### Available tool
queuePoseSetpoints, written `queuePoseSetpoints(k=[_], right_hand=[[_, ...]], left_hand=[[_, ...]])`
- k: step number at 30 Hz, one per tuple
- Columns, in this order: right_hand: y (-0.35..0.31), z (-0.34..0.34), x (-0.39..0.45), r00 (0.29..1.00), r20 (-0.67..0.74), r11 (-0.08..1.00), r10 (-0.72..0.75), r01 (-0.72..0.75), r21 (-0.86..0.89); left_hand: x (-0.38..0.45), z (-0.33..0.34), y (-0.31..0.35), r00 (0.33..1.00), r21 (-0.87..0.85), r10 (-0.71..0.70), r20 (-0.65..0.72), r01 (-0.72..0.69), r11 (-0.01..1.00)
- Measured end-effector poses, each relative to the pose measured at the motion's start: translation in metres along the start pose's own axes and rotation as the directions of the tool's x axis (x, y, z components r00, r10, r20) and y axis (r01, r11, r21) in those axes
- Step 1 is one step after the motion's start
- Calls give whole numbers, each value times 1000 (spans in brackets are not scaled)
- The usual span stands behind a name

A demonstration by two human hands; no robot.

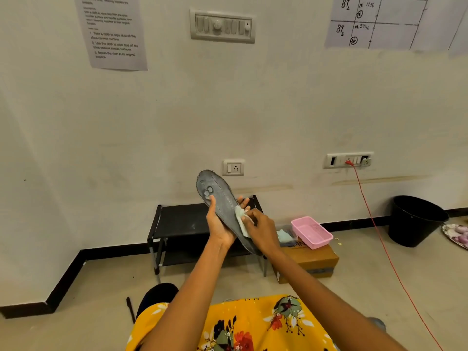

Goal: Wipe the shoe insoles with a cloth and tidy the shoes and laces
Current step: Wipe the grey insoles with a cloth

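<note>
A grey shoe insole (219,196) is held up in front of me, toe end pointing up and left. My left hand (219,225) grips it from behind, thumb on its face and fingertips showing past its right edge. My right hand (262,231) pinches a small white cloth (241,220) and presses it against the insole's lower half. No shoes or laces are clearly visible; a dark shape (157,296) lies on the floor by my lap.
A low black shoe rack (177,219) stands against the wall behind the insole. To its right a cardboard box (316,259) carries a pink basket (311,231) and a small container. A black bucket (415,220) and a red cable (374,224) are at right.
</note>
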State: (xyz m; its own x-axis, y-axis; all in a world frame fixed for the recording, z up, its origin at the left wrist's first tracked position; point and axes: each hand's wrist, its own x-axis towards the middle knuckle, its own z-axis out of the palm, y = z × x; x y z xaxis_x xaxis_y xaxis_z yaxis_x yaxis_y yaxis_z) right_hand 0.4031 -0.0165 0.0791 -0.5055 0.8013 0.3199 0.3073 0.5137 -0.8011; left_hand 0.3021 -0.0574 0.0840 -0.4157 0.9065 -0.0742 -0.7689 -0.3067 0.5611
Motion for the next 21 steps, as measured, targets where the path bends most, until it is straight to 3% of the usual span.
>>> queuePoseSetpoints(k=[2, 4, 7, 10, 12, 14, 18, 21], right_hand=[[-1, 0, 5, 998, -53, 999, 44, -43, 20], [-1, 4, 6, 995, -96, 997, 19, -26, -73], [-6, 12, -8, 984, 6, 973, -178, 177, -147], [-1, -3, -9, 924, 163, 893, -347, 379, -244], [1, -11, 5, 946, 82, 879, -312, 321, -352], [-5, -9, 9, 963, -27, 911, -268, 245, -333], [-9, -5, -3, 903, 160, 880, -399, 426, -211], [-3, -16, 8, 936, 82, 876, -343, 350, -333]], left_hand=[[-3, 1, -5, 1000, 6, -12, -6, 12, 1000], [-4, 0, -13, 1000, 18, -17, -26, 17, 1000], [-6, -7, -13, 998, -25, -18, -62, 17, 1000], [-8, -13, -6, 998, -84, -5, -69, -1, 996], [-7, -9, -8, 998, -74, 20, -63, -24, 997], [-6, 1, -9, 996, -21, 54, -67, -56, 998], [-4, -3, -1, 994, -16, 89, -57, -90, 996], [-3, -8, -1, 995, -49, 83, -53, -85, 995]])
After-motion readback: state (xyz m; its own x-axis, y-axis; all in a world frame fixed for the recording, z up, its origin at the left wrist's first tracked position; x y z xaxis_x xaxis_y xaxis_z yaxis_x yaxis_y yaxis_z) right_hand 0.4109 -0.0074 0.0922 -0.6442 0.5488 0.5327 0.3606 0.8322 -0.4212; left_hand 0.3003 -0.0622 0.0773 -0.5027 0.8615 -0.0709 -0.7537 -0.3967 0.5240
